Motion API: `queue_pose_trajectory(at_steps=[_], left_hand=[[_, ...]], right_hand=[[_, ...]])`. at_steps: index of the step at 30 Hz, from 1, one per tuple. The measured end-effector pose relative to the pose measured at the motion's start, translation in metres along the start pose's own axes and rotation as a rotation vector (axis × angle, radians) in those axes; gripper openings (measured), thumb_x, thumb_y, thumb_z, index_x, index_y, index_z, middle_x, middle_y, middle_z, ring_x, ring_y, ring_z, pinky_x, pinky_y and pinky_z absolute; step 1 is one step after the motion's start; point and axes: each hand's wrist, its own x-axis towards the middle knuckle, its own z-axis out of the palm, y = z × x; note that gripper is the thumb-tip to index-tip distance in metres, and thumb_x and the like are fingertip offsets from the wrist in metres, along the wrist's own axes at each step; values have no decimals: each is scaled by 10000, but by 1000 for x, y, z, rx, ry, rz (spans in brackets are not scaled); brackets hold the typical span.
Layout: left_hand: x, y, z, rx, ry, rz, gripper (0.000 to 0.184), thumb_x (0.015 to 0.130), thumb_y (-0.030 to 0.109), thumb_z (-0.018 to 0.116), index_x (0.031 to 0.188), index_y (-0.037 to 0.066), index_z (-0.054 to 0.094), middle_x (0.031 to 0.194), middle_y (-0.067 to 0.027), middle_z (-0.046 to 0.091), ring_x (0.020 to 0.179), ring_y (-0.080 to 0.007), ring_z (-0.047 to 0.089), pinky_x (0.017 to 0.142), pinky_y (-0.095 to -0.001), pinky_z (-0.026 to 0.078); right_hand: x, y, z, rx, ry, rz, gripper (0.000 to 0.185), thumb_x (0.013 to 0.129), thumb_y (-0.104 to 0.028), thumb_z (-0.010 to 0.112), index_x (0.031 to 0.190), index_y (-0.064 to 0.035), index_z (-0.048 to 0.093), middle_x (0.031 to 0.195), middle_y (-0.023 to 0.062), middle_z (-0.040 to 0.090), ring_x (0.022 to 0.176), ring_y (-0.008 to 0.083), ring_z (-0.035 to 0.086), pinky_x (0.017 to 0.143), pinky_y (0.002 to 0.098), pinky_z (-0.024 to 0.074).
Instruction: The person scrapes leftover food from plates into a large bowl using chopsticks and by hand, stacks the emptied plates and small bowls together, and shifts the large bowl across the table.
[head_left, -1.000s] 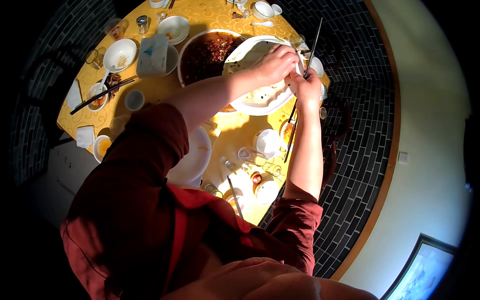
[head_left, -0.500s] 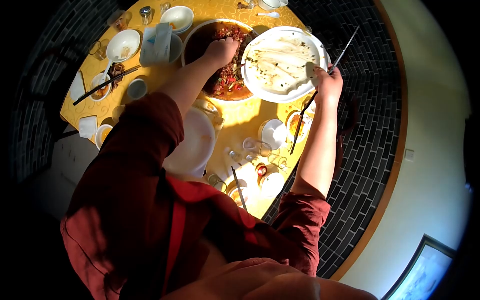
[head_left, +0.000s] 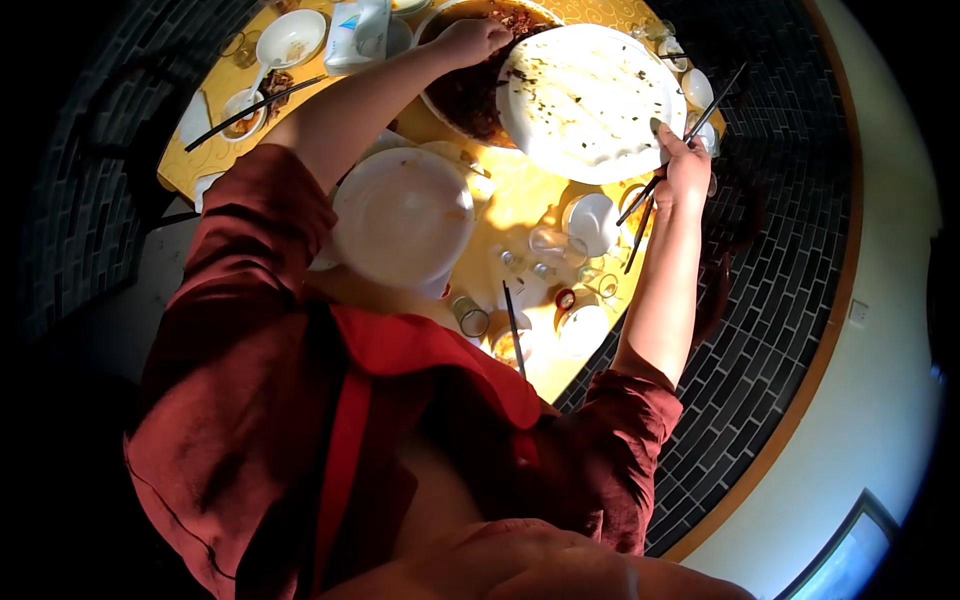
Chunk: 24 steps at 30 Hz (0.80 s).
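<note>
My right hand [head_left: 686,172] is closed around the rim of a large white oval plate [head_left: 590,105], tilted and smeared with sauce and green bits. Dark chopsticks [head_left: 722,95] are also gripped in that hand, sticking out above and below it. My left hand [head_left: 478,42] is over a large round bowl [head_left: 450,105] of dark red broth with chillies. Its fingers are curled, and their tips are hidden, so what they hold cannot be made out. The plate covers the right part of the bowl.
White stacked dishes [head_left: 400,215] sit close before my body. Glasses [head_left: 470,315], a white bowl [head_left: 592,222] and another chopstick [head_left: 514,325] stand or lie on the near right. A tissue pack [head_left: 357,35] and a small bowl with chopsticks [head_left: 240,115] are at left.
The view has shifted, so the table sits higher and further right. Both hands stay near the bowl and plate. Below my right hand, the chopstick ends now show apart.
</note>
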Motion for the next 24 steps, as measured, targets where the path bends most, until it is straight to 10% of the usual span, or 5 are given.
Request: queue_pose_trajectory(at_steps=[3, 14, 24], left_hand=[[-30, 25, -21, -731, -220, -417, 410, 826, 446, 534, 1003, 79, 572, 862, -45, 608, 736, -162, 581, 688, -320, 472], [-137, -28, -59, 252, -516, -85, 318, 781, 328, 603, 891, 30, 610, 783, -144, 613, 656, -232, 587, 627, -393, 457], [-179, -66, -54, 295, -358, 138, 238, 747, 197, 581, 863, -10, 588, 872, -192, 590, 827, -321, 572, 730, -377, 442]], right_hand=[[-43, 1, 11, 54, 4, 63, 212, 778, -12, 600, 972, 11, 519, 796, 101, 626, 582, 125, 583, 371, 178, 368], [-211, 138, 59, 1, -41, 439, 186, 810, -66, 549, 975, -6, 487, 678, 23, 520, 455, 76, 410, 356, 199, 305], [-254, 208, 88, -30, 109, 317, 171, 786, -44, 582, 756, -58, 414, 551, -11, 426, 411, 65, 356, 358, 226, 260]])
